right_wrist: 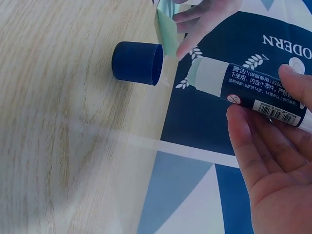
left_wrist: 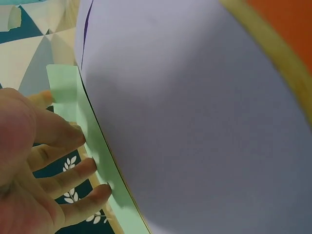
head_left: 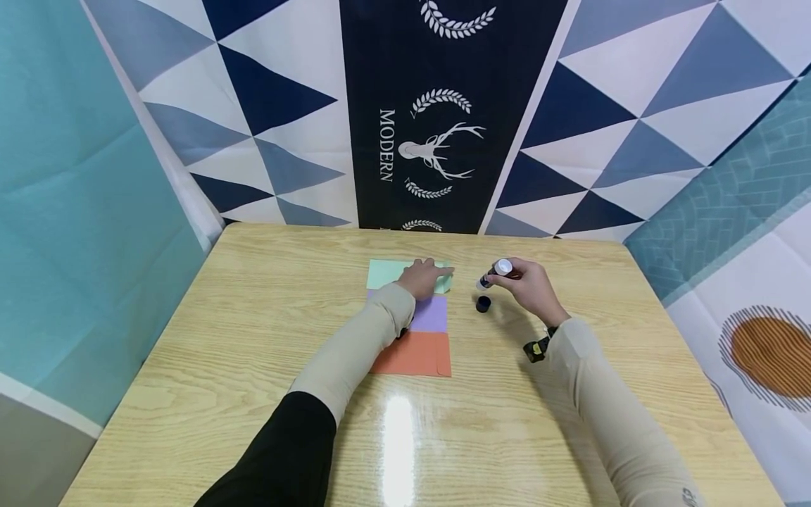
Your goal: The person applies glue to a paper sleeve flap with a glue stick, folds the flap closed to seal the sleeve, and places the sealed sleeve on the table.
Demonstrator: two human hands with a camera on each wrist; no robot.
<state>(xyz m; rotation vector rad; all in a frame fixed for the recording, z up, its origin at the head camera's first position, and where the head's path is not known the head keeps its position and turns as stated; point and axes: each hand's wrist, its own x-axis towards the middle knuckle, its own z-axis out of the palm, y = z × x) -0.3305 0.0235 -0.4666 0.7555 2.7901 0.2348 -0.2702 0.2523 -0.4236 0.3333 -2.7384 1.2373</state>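
A mint-green envelope [head_left: 382, 273] lies at the back of a column, its narrow flap [right_wrist: 167, 33] standing up at the right end. My left hand [head_left: 418, 279] rests on this envelope, fingers extended; in the left wrist view the fingertips [left_wrist: 100, 192] lie along its green edge. Below it are a purple envelope [head_left: 434, 315], partly covered by my left forearm, and an orange envelope [head_left: 412, 354]. My right hand [head_left: 533, 287] grips an uncapped glue stick [right_wrist: 263, 92] between thumb and fingers, tilted above the table. Its dark blue cap [right_wrist: 136, 63] stands on the table just below.
The wooden table [head_left: 253, 310] reaches back to a patterned cloth [head_left: 437, 84] hanging behind it. A teal cloth [head_left: 82, 176] hangs at the left side. A black wrist device [head_left: 537, 348] is worn on the right wrist.
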